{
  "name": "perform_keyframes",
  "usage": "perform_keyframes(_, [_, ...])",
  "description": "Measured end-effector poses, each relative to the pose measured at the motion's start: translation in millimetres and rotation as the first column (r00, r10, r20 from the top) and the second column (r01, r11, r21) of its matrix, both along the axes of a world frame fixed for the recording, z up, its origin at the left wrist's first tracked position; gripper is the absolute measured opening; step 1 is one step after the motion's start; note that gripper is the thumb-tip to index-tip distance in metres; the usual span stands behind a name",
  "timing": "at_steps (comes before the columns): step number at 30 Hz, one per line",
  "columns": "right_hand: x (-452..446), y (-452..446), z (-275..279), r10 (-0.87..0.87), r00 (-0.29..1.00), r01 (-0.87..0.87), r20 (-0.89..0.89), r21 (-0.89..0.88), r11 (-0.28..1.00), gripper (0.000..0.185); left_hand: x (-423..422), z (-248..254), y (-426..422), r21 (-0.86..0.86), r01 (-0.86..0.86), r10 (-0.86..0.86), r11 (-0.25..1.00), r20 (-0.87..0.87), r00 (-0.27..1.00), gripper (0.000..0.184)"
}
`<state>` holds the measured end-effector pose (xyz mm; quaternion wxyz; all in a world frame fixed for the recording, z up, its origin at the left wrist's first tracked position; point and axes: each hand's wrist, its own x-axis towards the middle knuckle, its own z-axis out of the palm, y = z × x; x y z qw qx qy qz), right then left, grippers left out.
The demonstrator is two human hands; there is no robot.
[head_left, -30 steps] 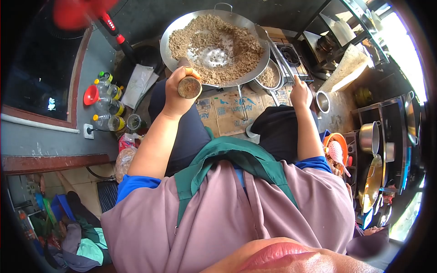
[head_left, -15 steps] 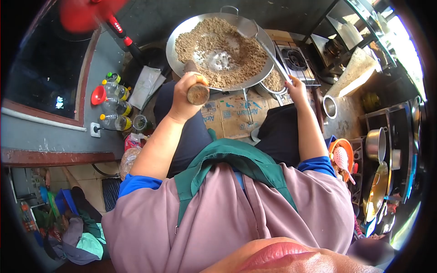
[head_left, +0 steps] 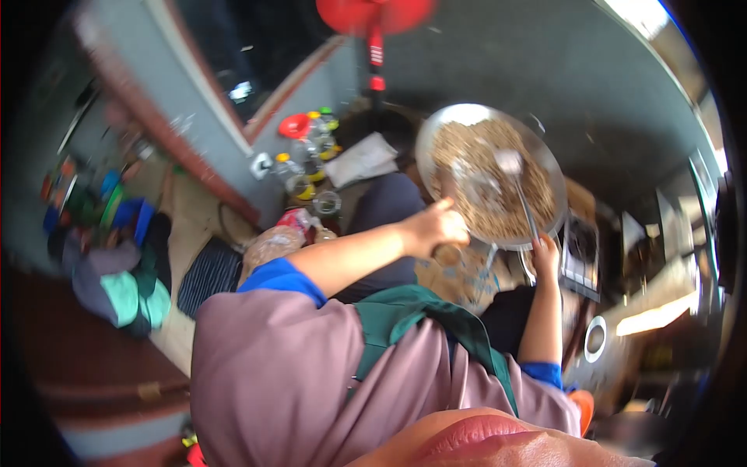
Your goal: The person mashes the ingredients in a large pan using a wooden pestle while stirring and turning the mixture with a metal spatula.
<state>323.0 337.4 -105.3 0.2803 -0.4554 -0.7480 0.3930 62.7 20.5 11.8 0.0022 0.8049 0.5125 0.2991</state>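
Ahead and right of the left hand (head_left: pixel 438 229), which is wrapped round a thick brown stick (head_left: pixel 447 185), sits the big pan (head_left: pixel 464 114) of crumbs (head_left: pixel 538 187). The right hand (head_left: pixel 546 255) grips a long spatula (head_left: pixel 525 204) pointing away, slanting left over them.

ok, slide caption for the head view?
Left hand grips a wooden tool, right hand a long-handled metal spatula, at a wide metal pan of crumbly brown food.

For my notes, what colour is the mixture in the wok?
The mixture is brown, seen in head view.
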Motion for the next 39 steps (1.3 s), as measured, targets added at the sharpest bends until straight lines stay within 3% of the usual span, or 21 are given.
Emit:
perform_keyframes(1, [0.2, 20.2, -32.0, 0.047, 0.995, -0.049, -0.090, -0.020, 0.999, 0.022, 3.1, 5.9, -3.4, -0.060, 0.021, -0.022, 0.998, -0.013, 1.000, 0.038])
perform_keyframes(2, [-4.8, 9.8, -19.6, 0.009, 0.988, -0.052, -0.152, -0.280, 0.958, 0.023, 4.0, -5.2, -0.5, -0.072, 0.022, -0.023, 0.997, -0.015, 1.000, 0.038])
perform_keyframes(6, [-20.1, -7.0, -3.2, -0.014, 0.990, -0.058, -0.140, -0.496, 0.867, 0.029, 7.7, -11.5, 2.6, 0.068, 0.062, -0.065, 0.996, 0.043, 0.997, 0.037])
perform_keyframes(10, [-34.7, -18.3, 8.8, 0.017, 0.999, -0.035, -0.041, -0.492, 0.870, 0.029, 10.9, -15.0, 4.9, 0.110, 0.040, -0.043, 0.993, 0.027, 0.999, 0.037])
perform_keyframes(14, [-38.0, -23.0, 15.1, -0.011, 0.999, -0.018, -0.042, -0.631, 0.776, 0.031, 11.3, -24.0, 11.1, 0.154, 0.050, -0.060, 0.987, 0.056, 0.997, 0.037])
perform_keyframes(18, [-43.1, -32.7, 17.8, 0.059, 0.998, -0.034, 0.022, -0.598, 0.801, 0.037, 9.6, -24.5, 9.2, 0.146, 0.033, -0.043, 0.989, 0.067, 0.997, 0.033])
perform_keyframes(21, [-41.4, -34.0, 14.4, 0.209, 0.966, -0.096, 0.153, -0.535, 0.839, 0.045, 8.3, -24.8, 7.6, 0.155, 0.037, -0.050, 0.987, 0.083, 0.995, 0.031])
perform_keyframes(24, [-38.1, -29.6, 4.7, 0.402, 0.888, -0.214, 0.224, -0.571, 0.792, 0.047, 5.0, -27.6, 7.8, 0.157, 0.038, -0.052, 0.987, 0.083, 0.995, 0.030])
perform_keyframes(25, [-37.8, -29.4, 3.8, 0.430, 0.878, -0.238, 0.210, -0.588, 0.773, 0.038, 3.7, -29.4, 7.7, 0.158, 0.030, -0.044, 0.987, 0.088, 0.995, 0.031])
perform_keyframes(31, [-41.4, -37.2, 10.3, 0.481, 0.842, -0.262, 0.245, -0.593, 0.761, 0.027, -1.1, -32.5, 3.0, 0.178, -0.008, -0.016, 0.984, 0.131, 0.991, 0.033])
perform_keyframes(39, [-43.4, -33.5, 2.6, 0.488, 0.843, -0.272, 0.228, -0.600, 0.752, 0.029, -1.1, -28.6, 2.4, 0.173, 0.016, -0.042, 0.985, 0.144, 0.989, 0.034])
